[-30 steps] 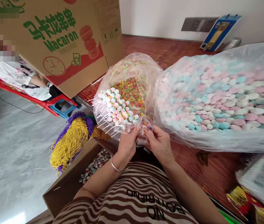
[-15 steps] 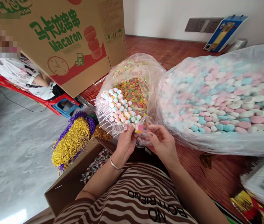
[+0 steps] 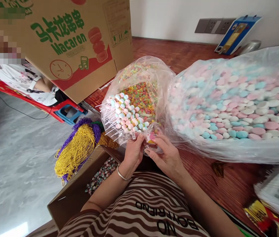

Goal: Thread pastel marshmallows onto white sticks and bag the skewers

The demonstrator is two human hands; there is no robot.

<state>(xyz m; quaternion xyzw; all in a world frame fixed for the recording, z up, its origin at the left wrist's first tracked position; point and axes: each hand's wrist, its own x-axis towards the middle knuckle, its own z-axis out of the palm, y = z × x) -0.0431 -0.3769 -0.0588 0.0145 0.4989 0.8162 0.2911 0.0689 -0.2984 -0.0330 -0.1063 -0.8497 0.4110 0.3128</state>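
My left hand (image 3: 134, 151) pinches a small clear plastic wrapper (image 3: 127, 135) between thumb and fingers; black print shows at its left end. My right hand (image 3: 167, 158) has its fingertips closed on the wrapper's other end, where a pink and yellow print shows. What lies inside the wrapper is too small to tell. Just beyond my hands, a pile of marshmallow skewers (image 3: 127, 112) on white sticks lies on an open plastic bag (image 3: 165, 79) of colourful candy rings (image 3: 139, 95).
To the right lies a big clear bag of pastel marshmallows (image 3: 240, 108) on the red-brown table (image 3: 203, 174). A large cardboard box (image 3: 80, 49) stands at the back left. Gold bead strands (image 3: 77, 153) hang beside an open carton (image 3: 72, 191). A person (image 3: 31, 82) sits beyond.
My right hand has moved left, closer to my left hand, and its fingers have come onto the wrapper's printed end. The skewers and bags have stayed put.
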